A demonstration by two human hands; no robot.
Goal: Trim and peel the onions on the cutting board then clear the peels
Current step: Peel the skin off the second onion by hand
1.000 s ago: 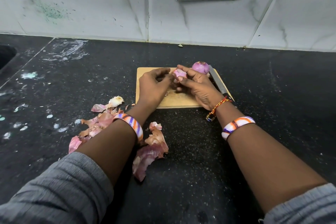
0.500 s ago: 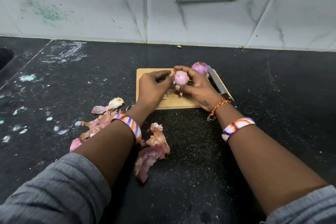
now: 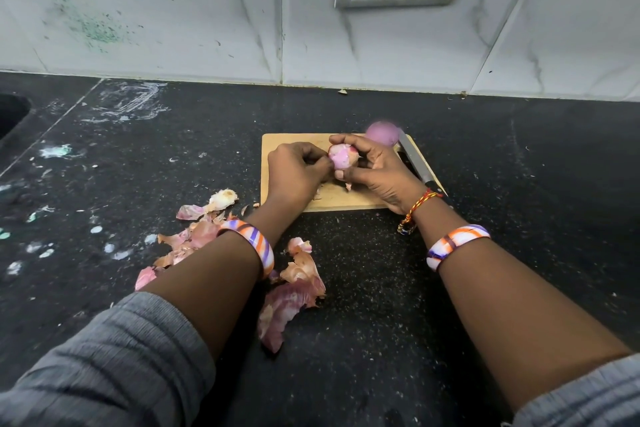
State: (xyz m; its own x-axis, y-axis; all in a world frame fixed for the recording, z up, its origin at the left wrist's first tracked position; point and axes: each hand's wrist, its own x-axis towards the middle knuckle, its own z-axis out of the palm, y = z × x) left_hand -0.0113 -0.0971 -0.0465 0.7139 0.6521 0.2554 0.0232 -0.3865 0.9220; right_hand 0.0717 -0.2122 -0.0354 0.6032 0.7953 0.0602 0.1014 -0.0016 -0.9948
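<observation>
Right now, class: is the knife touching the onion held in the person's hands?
Apart. The head view shows the knife lying on the cutting board beyond the right hand, which grips the held onion clear of it.

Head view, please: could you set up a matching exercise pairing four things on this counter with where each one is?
Things:
1. knife
2. peels
3. whole onion
4. half-peeled onion

Places:
A. held between both hands above the board
B. loose on the dark counter, near the left forearm
C. along the board's right edge
D. resting at the board's far right corner

Pairs: 1-C, 2-B, 3-D, 4-A
</observation>
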